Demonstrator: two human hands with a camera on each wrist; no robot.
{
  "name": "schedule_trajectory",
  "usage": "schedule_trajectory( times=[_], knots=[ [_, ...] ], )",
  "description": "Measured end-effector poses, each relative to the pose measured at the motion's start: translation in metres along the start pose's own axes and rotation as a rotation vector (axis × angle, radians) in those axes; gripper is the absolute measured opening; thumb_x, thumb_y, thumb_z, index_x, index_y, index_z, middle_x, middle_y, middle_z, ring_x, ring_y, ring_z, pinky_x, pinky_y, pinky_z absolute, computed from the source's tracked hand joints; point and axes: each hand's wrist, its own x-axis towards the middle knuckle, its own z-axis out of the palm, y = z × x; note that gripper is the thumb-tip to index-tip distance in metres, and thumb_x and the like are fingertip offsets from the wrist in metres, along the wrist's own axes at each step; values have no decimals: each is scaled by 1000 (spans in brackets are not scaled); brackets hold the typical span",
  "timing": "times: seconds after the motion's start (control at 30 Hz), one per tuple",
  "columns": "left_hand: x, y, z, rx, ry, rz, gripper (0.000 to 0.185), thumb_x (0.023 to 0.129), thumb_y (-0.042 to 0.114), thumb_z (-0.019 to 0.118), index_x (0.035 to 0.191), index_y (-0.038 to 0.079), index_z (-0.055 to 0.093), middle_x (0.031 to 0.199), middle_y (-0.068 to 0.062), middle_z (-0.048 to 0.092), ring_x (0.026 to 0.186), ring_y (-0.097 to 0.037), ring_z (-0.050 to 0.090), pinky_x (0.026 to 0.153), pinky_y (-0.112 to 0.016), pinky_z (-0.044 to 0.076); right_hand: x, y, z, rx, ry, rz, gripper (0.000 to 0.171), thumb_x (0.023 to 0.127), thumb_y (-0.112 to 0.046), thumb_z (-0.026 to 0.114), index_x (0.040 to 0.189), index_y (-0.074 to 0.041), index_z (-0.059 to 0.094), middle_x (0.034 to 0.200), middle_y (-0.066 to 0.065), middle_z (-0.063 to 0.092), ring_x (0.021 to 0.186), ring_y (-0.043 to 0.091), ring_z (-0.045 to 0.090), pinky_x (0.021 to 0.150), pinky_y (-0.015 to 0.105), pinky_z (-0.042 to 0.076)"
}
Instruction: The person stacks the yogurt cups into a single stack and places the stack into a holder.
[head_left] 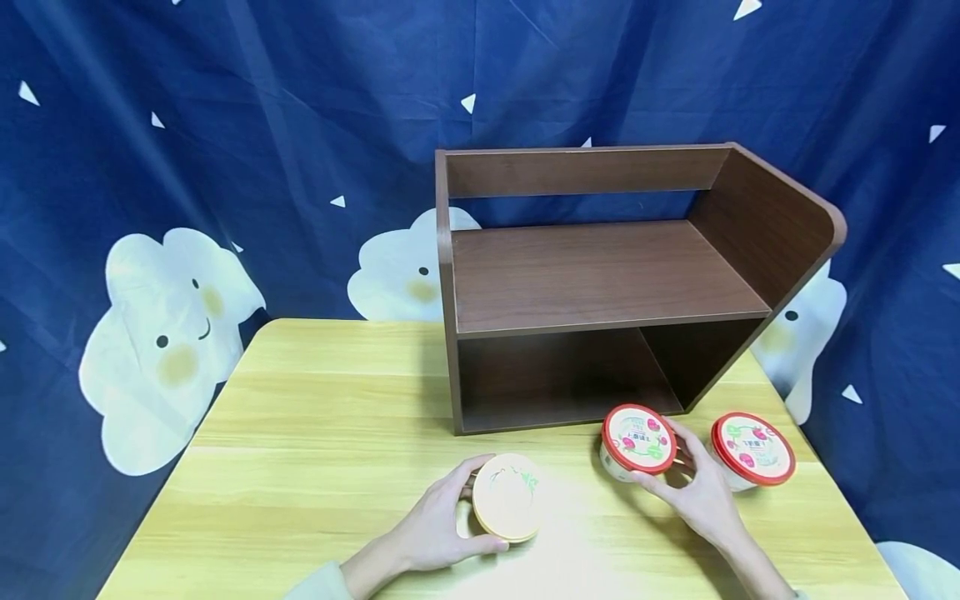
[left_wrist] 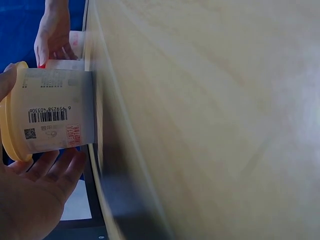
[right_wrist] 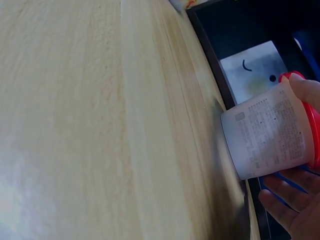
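My left hand [head_left: 471, 510] grips a white tub with a yellow lid [head_left: 507, 497] near the front middle of the wooden table [head_left: 315, 417]. In the left wrist view the same tub [left_wrist: 55, 115] shows a barcode label, its base against the tabletop, with my fingers [left_wrist: 55, 170] curled under it. My right hand [head_left: 663, 460] grips a tub with a red strawberry-print lid [head_left: 637, 439] in front of the shelf, slightly tilted. The right wrist view shows that tub [right_wrist: 270, 132] with my fingers [right_wrist: 285, 200] around it.
A dark brown two-level wooden shelf [head_left: 600, 283] stands at the back right of the table, both levels bare. A second red-lidded tub [head_left: 752, 448] sits just right of my right hand. A blue curtain with white clouds [head_left: 172, 325] hangs behind.
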Motion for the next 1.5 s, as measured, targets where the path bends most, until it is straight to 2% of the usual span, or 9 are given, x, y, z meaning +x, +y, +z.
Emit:
schedule_trajectory(
  times=[0.33,0.6,0.87,0.97,1.07,1.17,1.37,1.5],
  knots=[
    [0,0,1,4,1,-9,94,72,61,76,147,31,28,127,12,57,101,-3,61,96,-38,50,-1,-1,0,20,-6,8,90,68,-22,89,145,-19,41,123,8,61,96,-15,53,80,12,52],
    [0,1,0,13,-5,-28,95,71,62,76,147,33,27,127,14,56,102,-3,61,99,-47,44,-2,-1,0,15,-4,12,89,69,-24,89,145,-19,41,123,8,61,97,-15,53,81,10,51],
    [0,-1,1,5,-6,-22,95,71,62,75,147,32,27,127,12,56,102,-4,61,97,-43,48,-2,-3,-2,22,-1,-3,89,68,-24,89,144,-19,42,123,10,62,98,-15,54,82,8,49],
    [0,-1,1,-3,-5,-20,95,71,62,75,147,33,27,128,11,55,102,-5,61,96,-43,49,-2,-3,-2,16,7,-17,89,67,-24,90,144,-22,43,122,4,63,99,-15,54,83,6,48],
    [0,-1,1,-6,-4,-19,95,71,62,75,147,32,27,129,11,55,102,-5,61,96,-43,49,-2,-4,-2,9,15,-32,90,66,-23,90,143,-25,44,119,-10,61,99,-15,55,84,5,47],
    [0,0,1,1,-2,-19,94,71,62,75,147,33,27,129,12,55,102,-5,61,96,-45,47,-2,-6,-2,3,20,-44,91,65,-23,91,143,-27,44,118,-16,60,100,-15,55,84,4,47],
    [-1,-2,2,1,-3,-44,95,70,64,76,147,35,27,126,17,55,102,-2,60,98,-47,44,-2,-16,-3,-16,21,-60,92,65,-25,91,143,-30,43,119,-2,64,100,-15,55,85,4,45],
    [0,-2,2,-8,-11,-54,95,70,64,76,146,37,27,125,19,54,102,-1,59,99,-47,43,-3,-23,-5,-10,19,-83,93,65,-23,91,144,-29,43,120,-1,64,102,-15,54,85,3,44]
  ],
)
